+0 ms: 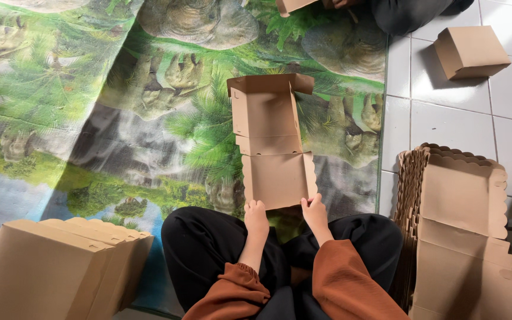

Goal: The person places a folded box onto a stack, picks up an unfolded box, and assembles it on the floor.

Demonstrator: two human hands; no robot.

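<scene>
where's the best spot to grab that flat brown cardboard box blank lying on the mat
Probably the near edge of the flat brown cardboard box blank, coming from the person's side: it lies flat, lengthwise away, and the left hand and right hand already hold its near corners.

A printed floor mat [90, 118] with palms, rocks and water covers most of the floor, meeting white tiles [445, 112] on the right. A tall stack of flat brown box blanks [463, 237] with scalloped edges stands on the tiles, and a folded brown box [471, 51] sits apart near the top (another person's dark clothing [410, 12] shows just beyond it). Finished boxes [60, 266] crowd the lower left corner.
</scene>
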